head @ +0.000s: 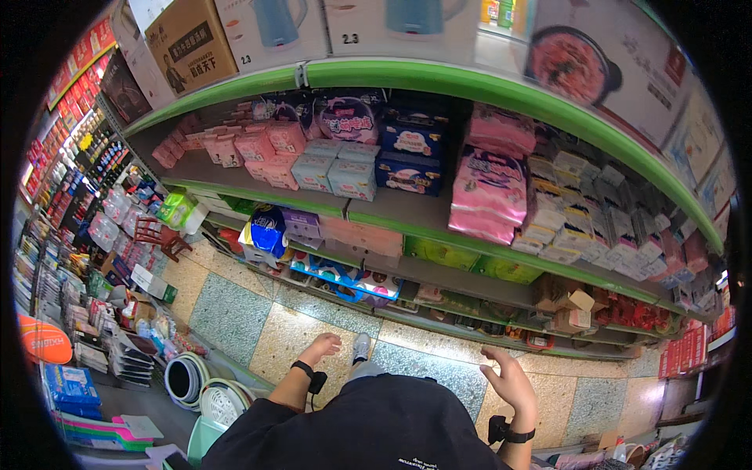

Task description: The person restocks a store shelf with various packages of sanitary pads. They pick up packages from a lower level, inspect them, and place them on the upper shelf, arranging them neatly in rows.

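Note:
My left hand [321, 348] hangs over the tiled floor, holding nothing, its fingers slightly bent and apart. Over the floor on the other side is my right hand [510, 376], also bare, with thumb and fingers spread. Both wrists wear black straps with small devices. Ahead, a shelf holds pink sanitary pad packages [490, 185], light-blue boxes [351, 170], pink boxes [273, 150] and dark-blue packs [409, 173]. To the right stand stacks of small pale boxes [587, 205]. Neither hand touches the goods.
Kettle boxes [276, 29] and a brown carton [191, 47] stand above the green shelf edge [411, 73]. Below sit green packs [443, 251] and open cartons [576, 308]. Behind me on the left are nested tubs [187, 379]; farther off, a wooden chair [158, 235].

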`<state>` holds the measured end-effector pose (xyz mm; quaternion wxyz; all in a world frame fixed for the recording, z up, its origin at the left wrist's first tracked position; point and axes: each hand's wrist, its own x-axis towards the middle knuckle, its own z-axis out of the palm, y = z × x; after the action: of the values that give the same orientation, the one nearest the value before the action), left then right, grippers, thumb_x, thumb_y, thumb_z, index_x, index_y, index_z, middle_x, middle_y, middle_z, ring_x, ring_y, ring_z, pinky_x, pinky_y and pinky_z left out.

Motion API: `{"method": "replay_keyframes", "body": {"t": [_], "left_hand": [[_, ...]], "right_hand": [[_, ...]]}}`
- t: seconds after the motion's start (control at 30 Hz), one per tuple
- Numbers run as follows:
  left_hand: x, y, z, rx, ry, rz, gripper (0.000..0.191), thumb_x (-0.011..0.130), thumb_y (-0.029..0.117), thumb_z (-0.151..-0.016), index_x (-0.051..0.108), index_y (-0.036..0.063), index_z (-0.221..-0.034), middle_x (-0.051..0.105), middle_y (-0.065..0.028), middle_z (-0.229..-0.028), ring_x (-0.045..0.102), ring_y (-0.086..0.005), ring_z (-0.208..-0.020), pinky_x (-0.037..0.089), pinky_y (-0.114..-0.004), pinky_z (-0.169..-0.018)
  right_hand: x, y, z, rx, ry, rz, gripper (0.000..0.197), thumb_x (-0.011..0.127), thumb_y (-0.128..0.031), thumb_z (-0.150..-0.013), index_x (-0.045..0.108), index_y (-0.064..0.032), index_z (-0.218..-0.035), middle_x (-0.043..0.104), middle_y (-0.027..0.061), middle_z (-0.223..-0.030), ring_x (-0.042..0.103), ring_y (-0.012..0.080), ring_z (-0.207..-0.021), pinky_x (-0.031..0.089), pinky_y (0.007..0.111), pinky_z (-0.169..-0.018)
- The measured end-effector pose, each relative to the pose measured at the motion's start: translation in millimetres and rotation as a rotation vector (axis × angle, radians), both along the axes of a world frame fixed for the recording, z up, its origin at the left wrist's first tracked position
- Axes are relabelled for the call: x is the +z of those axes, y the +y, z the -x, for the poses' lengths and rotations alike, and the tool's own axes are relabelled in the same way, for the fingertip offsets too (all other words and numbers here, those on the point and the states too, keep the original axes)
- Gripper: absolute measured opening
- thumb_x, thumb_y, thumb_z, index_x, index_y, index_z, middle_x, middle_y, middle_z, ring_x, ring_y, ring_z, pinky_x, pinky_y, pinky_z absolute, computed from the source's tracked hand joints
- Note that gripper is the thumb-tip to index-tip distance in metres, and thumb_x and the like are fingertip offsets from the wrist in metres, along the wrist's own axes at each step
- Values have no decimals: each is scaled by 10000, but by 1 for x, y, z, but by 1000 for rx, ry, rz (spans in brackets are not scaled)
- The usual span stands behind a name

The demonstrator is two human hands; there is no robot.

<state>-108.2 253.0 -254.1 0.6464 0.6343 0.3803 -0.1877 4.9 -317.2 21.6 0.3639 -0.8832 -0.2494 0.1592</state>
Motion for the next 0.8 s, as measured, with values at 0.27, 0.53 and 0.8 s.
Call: {"method": "replay_keyframes", "body": {"t": [0.27, 0.53, 0.8], "left_hand": [[118, 61, -137, -434, -476, -243, 510, 684, 359, -1129, 639, 6, -1494, 735, -126, -1397, 693, -251, -1265, 559, -404, -1074], [253, 74, -173, -706, -683, -189, 549, 637, 344, -1160, 548, 40, -1609, 656, -138, -1543, 642, -261, -1379, 545, -444, -1127], [238, 110, -148, -707, -680, -37, 520, 660, 284, -1151, 564, 17, -1587, 675, -144, -1512, 668, -253, -1338, 545, -434, -1126]], "right_hand": [[193, 214, -127, 325, -511, 48, 680, 807, -226, -993, 550, 35, -1566, 654, 295, -1509, 622, 458, -1421, 509, 486, -1210], [224, 351, -359, 42, -1193, 463, 1198, 1009, -410, -684, 446, 47, -1637, 588, 350, -1539, 563, 481, -1451, 437, 506, -1244], [224, 356, -398, 106, -735, 623, 1261, 996, -414, -626, 415, 29, -1654, 535, 348, -1609, 510, 498, -1517, 409, 506, -1278]]}}
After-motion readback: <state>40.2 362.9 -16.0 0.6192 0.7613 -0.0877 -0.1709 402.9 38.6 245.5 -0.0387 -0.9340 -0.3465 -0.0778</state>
